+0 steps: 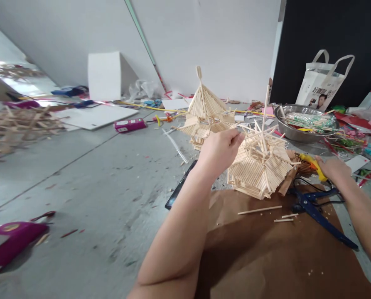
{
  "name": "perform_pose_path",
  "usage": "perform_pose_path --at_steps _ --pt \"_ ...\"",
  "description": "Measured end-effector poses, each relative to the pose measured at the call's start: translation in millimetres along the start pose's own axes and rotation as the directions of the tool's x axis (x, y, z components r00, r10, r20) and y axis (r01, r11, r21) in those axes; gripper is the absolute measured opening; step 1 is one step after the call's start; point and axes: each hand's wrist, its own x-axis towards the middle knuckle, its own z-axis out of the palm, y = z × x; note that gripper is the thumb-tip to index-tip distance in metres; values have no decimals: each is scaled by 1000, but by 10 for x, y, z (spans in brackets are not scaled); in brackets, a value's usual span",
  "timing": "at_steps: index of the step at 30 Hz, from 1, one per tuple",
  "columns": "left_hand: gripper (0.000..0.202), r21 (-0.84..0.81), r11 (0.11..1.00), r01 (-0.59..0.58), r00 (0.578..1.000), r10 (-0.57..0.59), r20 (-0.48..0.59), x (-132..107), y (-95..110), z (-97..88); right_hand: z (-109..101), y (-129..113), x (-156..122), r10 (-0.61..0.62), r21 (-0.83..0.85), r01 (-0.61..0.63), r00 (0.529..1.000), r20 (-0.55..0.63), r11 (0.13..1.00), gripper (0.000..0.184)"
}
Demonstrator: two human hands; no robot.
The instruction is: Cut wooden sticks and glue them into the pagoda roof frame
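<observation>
My left hand is closed in a pinch at the upper left side of a small pavilion model built of thin wooden sticks. What its fingertips hold is hidden. A tall stick rises from the middle of this model, and its top is an open frame. Behind my left hand stands a second stick model with a pointed roof. My right hand is wrapped round a yellow and orange hot glue gun, right of the nearer model. Blue-handled cutters lie open below it.
Brown paper covers the floor in front, with loose sticks on it. A dark phone lies left of the models. A metal bowl of packaged sticks and a white bag stand at right. Purple devices lie at left.
</observation>
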Motion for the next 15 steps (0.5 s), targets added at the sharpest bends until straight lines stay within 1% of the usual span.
perform_pose_path --at_steps 3,5,10,13,15 --pt "31 -7 1000 1 1000 -1 7 0 0 16 -153 -83 -90 44 -67 -43 999 1 997 79" --pt "33 -8 1000 -9 1000 9 -1 3 -5 29 -282 -161 -155 18 -68 -19 1000 -10 997 78" --pt "33 -4 999 -41 999 41 -4 10 -15 51 -577 -364 -364 -99 -53 94 988 -115 994 74" --pt "33 -1 999 -32 999 32 2 11 -13 54 -700 -458 -505 -182 -35 178 965 -189 983 70" --pt "33 0 1000 -29 1000 29 -1 10 -12 57 -771 -509 -593 -235 0 244 938 -255 970 64"
